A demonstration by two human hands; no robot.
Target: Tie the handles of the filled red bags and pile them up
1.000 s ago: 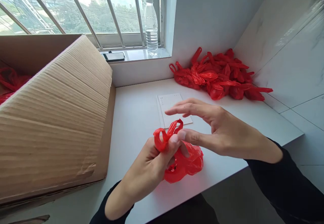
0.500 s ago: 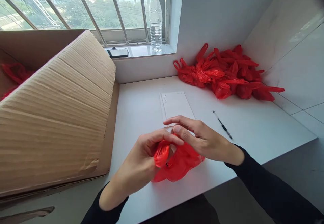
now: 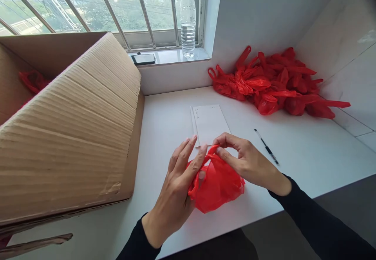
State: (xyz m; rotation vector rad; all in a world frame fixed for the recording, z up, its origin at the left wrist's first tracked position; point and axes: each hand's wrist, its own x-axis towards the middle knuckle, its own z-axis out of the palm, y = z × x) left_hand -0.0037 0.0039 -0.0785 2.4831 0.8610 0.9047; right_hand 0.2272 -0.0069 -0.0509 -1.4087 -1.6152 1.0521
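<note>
A crumpled red plastic bag (image 3: pixel 219 185) rests on the white table close to its front edge. Around the bag's left side is my left hand (image 3: pixel 180 181), its fingers stretched out and the bag's edge caught between thumb and index finger. My right hand (image 3: pixel 245 160) pinches a twisted red strip at the top of the bag between thumb and index finger. Part of the left thumb is covered by the red plastic. Just beyond the hands lies a white notebook (image 3: pixel 211 124) with small dark marks.
A large open cardboard box (image 3: pixel 73 134) with red plastic inside takes up the left. Several red plastic bags (image 3: pixel 273 81) are heaped at the back right. A black pen (image 3: pixel 266 147) lies right of the notebook. The sill holds a phone (image 3: pixel 143 59) and a water bottle (image 3: pixel 188 28).
My left hand has straightened its fingers and moved right. My right hand, earlier loose above the bag, now pinches its top strip. The view has shifted slightly left.
</note>
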